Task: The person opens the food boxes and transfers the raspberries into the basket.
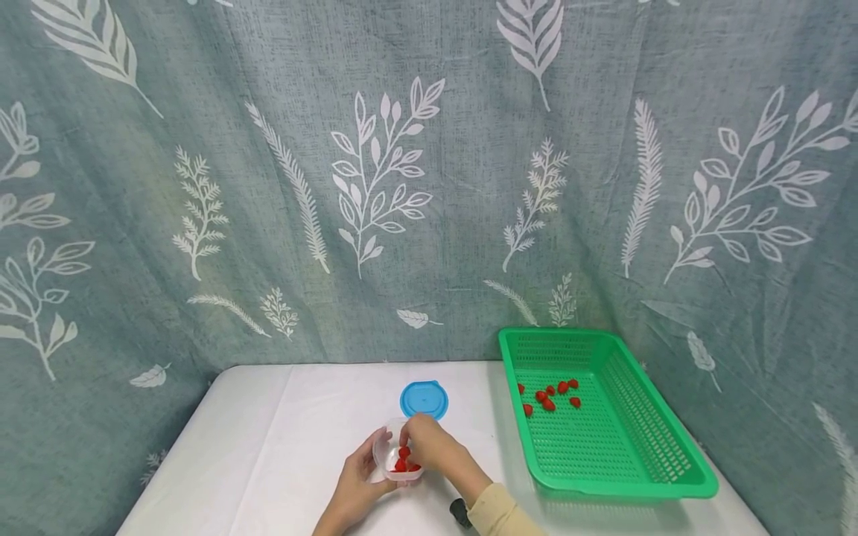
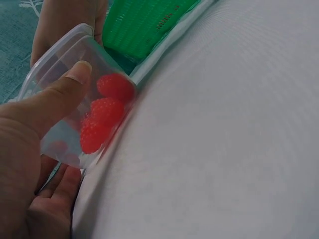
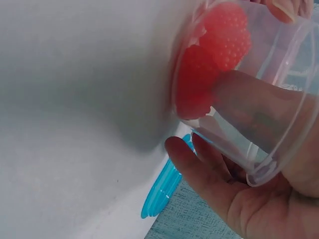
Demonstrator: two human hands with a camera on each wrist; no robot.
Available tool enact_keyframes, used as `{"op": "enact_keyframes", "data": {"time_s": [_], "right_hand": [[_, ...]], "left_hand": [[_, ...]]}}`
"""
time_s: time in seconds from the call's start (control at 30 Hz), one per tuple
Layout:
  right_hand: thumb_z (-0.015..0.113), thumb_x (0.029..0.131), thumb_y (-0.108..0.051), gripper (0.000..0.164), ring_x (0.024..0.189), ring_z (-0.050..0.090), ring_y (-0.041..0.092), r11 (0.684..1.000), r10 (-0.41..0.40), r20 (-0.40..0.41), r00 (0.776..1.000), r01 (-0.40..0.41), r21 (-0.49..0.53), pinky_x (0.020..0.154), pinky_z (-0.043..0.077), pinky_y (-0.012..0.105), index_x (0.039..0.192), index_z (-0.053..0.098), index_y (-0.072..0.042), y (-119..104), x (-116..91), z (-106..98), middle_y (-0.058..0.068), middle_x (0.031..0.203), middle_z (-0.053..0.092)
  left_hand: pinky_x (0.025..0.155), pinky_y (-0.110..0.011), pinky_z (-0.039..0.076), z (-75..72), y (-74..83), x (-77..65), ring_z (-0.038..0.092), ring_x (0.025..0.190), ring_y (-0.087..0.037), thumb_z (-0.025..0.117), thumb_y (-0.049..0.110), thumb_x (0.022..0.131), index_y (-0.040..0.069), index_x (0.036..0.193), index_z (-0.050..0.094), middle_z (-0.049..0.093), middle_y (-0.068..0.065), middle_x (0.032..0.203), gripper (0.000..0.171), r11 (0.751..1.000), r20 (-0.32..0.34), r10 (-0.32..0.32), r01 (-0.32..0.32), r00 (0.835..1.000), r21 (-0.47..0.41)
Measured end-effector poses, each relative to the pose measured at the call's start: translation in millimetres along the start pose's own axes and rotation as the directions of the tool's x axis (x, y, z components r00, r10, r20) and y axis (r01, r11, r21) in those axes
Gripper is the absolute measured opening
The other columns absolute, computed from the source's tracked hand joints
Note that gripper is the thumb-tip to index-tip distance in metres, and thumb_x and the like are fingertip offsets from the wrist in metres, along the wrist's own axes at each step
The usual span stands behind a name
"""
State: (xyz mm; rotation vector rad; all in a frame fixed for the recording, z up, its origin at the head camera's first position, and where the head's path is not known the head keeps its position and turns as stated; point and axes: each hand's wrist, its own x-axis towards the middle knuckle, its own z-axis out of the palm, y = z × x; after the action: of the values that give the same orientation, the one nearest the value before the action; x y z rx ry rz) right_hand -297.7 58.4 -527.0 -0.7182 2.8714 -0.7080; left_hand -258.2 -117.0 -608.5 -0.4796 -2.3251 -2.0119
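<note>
A clear plastic container with red raspberries at its bottom is tilted close over the white cloth. My left hand grips it, thumb along the wall and fingers at its far side and underneath. From the right, my right hand reaches over the rim. One of its digits is inside, its tip against a raspberry; other fingers curve loosely outside the wall. I cannot tell whether it pinches that raspberry. A round blue lid lies just beyond the container.
At the right of the table stands a green perforated basket with several red berries toward its far left. A small dark object is beside the right sleeve. A leaf-patterned curtain hangs behind the white-covered table.
</note>
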Motion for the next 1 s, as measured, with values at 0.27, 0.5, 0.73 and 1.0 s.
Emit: {"op": "enact_keyframes", "data": {"time_s": [0.27, 0.5, 0.73, 1.0], "right_hand": [[0.085, 0.079, -0.002, 0.011, 0.071, 0.052, 0.007, 0.996, 0.019, 0.000, 1.000, -0.019, 0.088, 0.059, 0.053, 0.016, 0.089, 0.080, -0.004, 7.6, -0.6, -0.7, -0.002, 0.080, 0.069], [0.085, 0.083, -0.022, 0.018, 0.090, 0.062, 0.016, 0.990, -0.035, -0.091, 0.995, 0.047, 0.132, 0.079, 0.058, 0.029, 0.091, 0.081, -0.006, 15.6, -2.7, -1.7, 0.006, 0.097, 0.072], [0.077, 0.091, -0.023, 0.027, 0.129, 0.054, 0.045, 0.952, -0.102, -0.231, 0.968, 0.162, 0.260, 0.108, 0.047, 0.064, 0.110, 0.078, -0.003, 16.0, -12.6, -11.5, 0.025, 0.133, 0.062], [0.079, 0.089, -0.019, 0.027, 0.115, 0.066, 0.027, 0.821, -0.061, -0.361, 0.931, 0.253, 0.512, 0.102, 0.056, 0.054, 0.112, 0.077, -0.006, 8.5, -35.9, -40.0, 0.010, 0.116, 0.074]], "left_hand": [[0.120, -0.045, 0.033, 2.8, 1.7, -0.4, 0.037, 0.147, -0.040, 0.087, 0.014, 0.079, 0.000, 0.154, 0.036, 0.048, -0.021, 0.153, 0.092, 1.000, 0.003, -0.007, 0.007, 1.000, -0.018], [0.120, -0.042, 0.033, 1.4, 1.8, -0.7, 0.038, 0.147, -0.039, 0.087, 0.011, 0.078, 0.001, 0.154, 0.038, 0.049, -0.021, 0.152, 0.091, 1.000, -0.009, -0.009, 0.008, 1.000, -0.023], [0.120, -0.041, 0.034, 1.1, 2.7, -0.2, 0.038, 0.147, -0.041, 0.087, 0.012, 0.079, 0.000, 0.154, 0.036, 0.046, -0.023, 0.154, 0.092, 0.999, 0.000, -0.015, 0.015, 1.000, -0.034], [0.119, -0.027, 0.038, 2.9, 1.4, 0.3, 0.041, 0.145, -0.039, 0.089, 0.012, 0.076, 0.000, 0.153, 0.038, 0.051, -0.021, 0.151, 0.093, 0.999, -0.024, -0.030, 0.029, 0.999, -0.014]]}}
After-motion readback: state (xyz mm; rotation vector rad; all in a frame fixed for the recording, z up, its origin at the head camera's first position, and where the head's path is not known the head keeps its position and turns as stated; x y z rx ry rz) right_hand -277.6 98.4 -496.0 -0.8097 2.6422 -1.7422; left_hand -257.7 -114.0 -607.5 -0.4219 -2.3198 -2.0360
